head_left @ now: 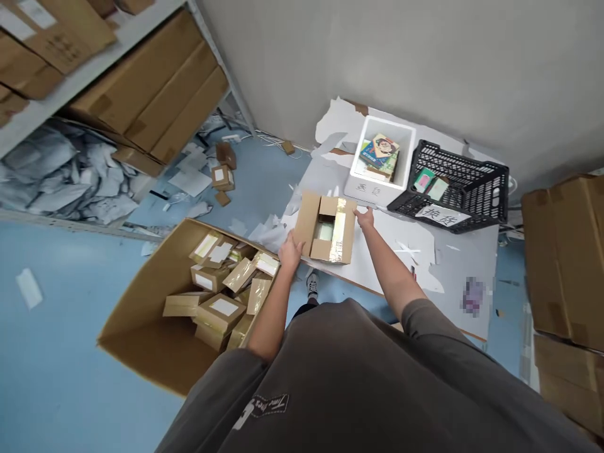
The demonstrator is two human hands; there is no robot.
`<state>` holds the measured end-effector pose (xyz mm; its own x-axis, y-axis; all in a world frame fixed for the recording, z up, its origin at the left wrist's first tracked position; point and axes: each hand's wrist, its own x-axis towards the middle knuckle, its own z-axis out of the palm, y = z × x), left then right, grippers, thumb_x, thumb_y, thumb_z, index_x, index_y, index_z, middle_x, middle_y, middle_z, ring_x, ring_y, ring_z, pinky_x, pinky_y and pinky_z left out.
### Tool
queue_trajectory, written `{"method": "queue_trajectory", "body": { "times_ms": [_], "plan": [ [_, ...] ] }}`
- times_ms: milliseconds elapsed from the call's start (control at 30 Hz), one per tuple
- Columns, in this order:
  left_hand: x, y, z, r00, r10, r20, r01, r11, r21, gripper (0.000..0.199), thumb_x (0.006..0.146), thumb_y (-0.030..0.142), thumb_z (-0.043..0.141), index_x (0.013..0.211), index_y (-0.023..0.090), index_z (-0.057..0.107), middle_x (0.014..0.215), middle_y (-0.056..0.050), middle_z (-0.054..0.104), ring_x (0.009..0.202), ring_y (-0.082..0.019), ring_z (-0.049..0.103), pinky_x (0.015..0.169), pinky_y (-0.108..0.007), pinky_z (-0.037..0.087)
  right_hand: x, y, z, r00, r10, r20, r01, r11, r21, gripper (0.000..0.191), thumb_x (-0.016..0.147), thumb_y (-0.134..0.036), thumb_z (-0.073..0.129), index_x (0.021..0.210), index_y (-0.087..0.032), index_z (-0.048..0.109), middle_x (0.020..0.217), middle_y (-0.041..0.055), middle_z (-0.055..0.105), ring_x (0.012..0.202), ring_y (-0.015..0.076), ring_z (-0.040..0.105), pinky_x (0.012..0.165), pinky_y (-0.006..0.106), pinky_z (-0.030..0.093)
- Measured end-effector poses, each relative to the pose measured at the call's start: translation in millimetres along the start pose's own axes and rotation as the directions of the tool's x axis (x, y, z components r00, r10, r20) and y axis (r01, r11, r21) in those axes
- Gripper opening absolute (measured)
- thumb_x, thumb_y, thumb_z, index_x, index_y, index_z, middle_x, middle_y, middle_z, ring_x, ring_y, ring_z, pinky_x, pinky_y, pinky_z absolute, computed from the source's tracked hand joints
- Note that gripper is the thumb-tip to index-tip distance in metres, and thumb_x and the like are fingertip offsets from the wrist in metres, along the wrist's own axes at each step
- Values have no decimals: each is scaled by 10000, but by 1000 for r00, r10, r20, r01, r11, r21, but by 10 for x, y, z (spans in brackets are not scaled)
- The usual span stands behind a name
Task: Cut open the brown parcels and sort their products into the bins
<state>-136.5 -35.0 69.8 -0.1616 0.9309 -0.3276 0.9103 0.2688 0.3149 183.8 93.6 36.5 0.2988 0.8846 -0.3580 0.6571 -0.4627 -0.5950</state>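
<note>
A small cardboard box point(346, 242) lies on the white-topped table in front of me with its top flaps folded out. Shiny tape runs along its right flap, and something pale shows inside through the gap. My left hand point(290, 251) grips the box's left flap, thumb on top. At the opposite side, my right hand point(364, 218) has its fingers closed on the edge of the right flap.
A large open carton point(141, 352) of taped, labelled boxes stands at left. On the table point(377, 258), a white foam box point(410, 151) with books neighbours a black plastic crate point(481, 189). Shelving point(94, 69) fills the upper left; stacked cartons point(557, 251) stand right.
</note>
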Motion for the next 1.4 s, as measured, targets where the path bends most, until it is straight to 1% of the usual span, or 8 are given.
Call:
{"method": "queue_trajectory", "body": {
  "times_ms": [133, 233, 333, 433, 733, 933, 1167, 1400],
  "plan": [
    [62, 8, 113, 954, 299, 37, -300, 953, 42, 738, 1003, 231, 617, 1724, 260, 462, 1839, -144, 353, 1743, -402, 200, 1348, -607, 323, -59, -375, 112, 994, 105, -37, -106, 994, -37, 815, 1068, -394, 637, 1730, -61, 298, 1626, 280, 505, 1317, 293, 578, 1081, 430, 523],
    [151, 198, 243, 839, 488, 242, -500, 866, -13, 656, 999, 223, 582, 1653, 263, 571, 1836, -107, 371, 1759, -377, 140, 1390, -623, 233, -400, -427, 255, 993, -79, -92, 72, 994, -87, 846, 1005, -381, 695, 1754, -231, 331, 1810, 190, 289, 1572, 375, 379, 1220, 496, 439],
    [197, 352, 322, 838, 457, 297, -470, 882, -32, 547, 1073, 404, 530, 1551, 170, 660, 1790, -183, 433, 1755, -439, 83, 1373, -701, 198, -797, -286, 423, 969, -243, -44, 239, 967, -87, 1060, 840, -468, 845, 1750, -272, 337, 1838, 175, 237, 1620, 465, 333, 1260, 578, 416],
    [240, 378, 311, 860, 430, 275, -418, 902, -104, 589, 1134, 554, 415, 1417, 150, 736, 1705, -196, 547, 1751, -419, 133, 1366, -672, 245, -1055, -39, 400, 981, -191, -22, 189, 979, -76, 1099, 809, -414, 809, 1772, -322, 289, 1862, 155, 177, 1560, 467, 469, 1187, 592, 504],
    [459, 252, 161, 848, 448, 283, -361, 879, -311, 664, 1162, 583, 281, 1178, 258, 859, 1647, -30, 645, 1727, -315, 286, 1371, -520, 339, -1192, 43, 184, 985, -172, 8, 168, 970, 174, 1046, 908, -623, 712, 1781, -245, 277, 1798, 163, 375, 1665, 380, 361, 1329, 571, 383],
    [348, 231, 111, 823, 447, 350, -345, 883, -319, 529, 1078, 626, 494, 1073, 290, 902, 1667, -12, 620, 1764, -349, 143, 1392, -599, 278, -1241, 292, 152, 984, -174, -28, 176, 967, 187, 1039, 879, -455, 680, 1799, -223, 256, 1715, 166, 506, 1580, 377, 502, 1300, 572, 429],
    [265, 150, 1, 751, 514, 415, -393, 853, -345, 472, 963, 696, 721, 1241, 339, 855, 1816, -27, 414, 1769, -381, 59, 1388, -680, 187, -1174, 1014, -77, 973, 220, -75, -212, 972, 104, 1231, 770, -593, 858, 1763, -117, 310, 1642, 311, 548, 1514, 468, 561, 1248, 588, 462],
    [28, 83, 209, 742, 483, 465, -498, 861, -101, 780, 670, 582, 1043, 1361, 300, 815, 1856, -137, 305, 1736, -526, -56, 1333, -817, 105, -1051, 924, 43, 974, 223, -28, -219, 968, 121, 1244, 749, -564, 894, 1752, -140, 293, 1676, 272, 512, 1569, 433, 499, 1293, 564, 416]
  ]
}}
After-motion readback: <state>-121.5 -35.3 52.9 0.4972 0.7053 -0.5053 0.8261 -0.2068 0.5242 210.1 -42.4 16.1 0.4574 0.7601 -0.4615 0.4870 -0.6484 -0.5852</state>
